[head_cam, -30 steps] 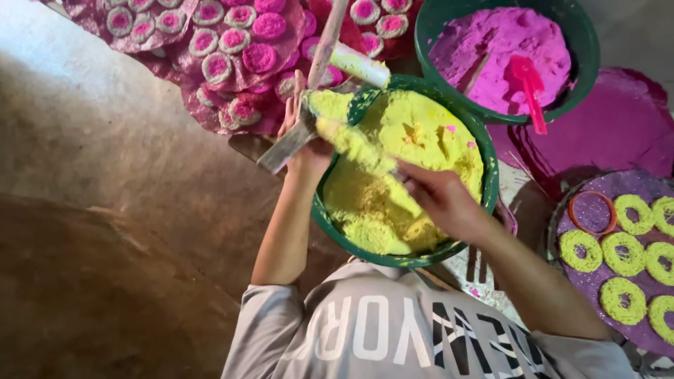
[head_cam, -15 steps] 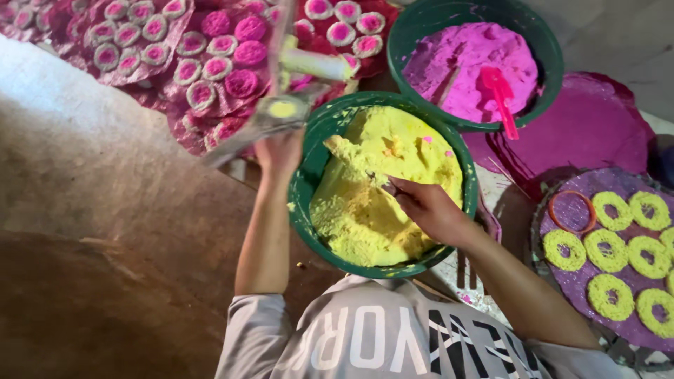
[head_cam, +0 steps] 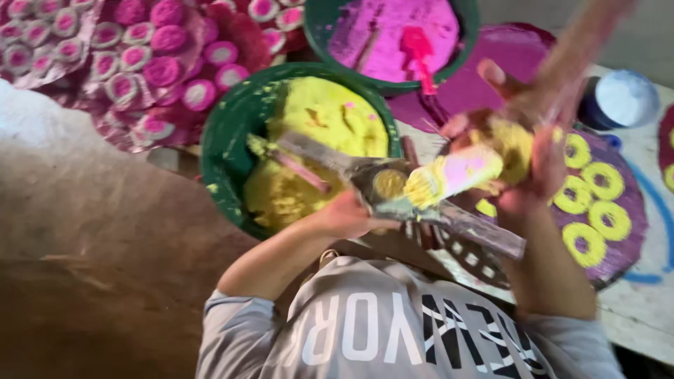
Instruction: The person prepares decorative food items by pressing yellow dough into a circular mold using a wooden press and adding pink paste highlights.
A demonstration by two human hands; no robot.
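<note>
Hands clenched: left (head_cam: 347, 214) gripping a flat metal tool (head_cam: 393, 193), right (head_cam: 523, 151) seemingly pressing yellow paste (head_cam: 509, 140) onto it

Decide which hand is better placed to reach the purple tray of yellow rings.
Right, probably. The right hand, holding a yellow-and-pink roll, hangs over the purple tray of yellow rings. The left hand is beside the green basin, busy gripping the metal strip.

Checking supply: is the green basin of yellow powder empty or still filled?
Filled: the green basin holds a heaped mound of yellow powder across most of its inside.
</note>
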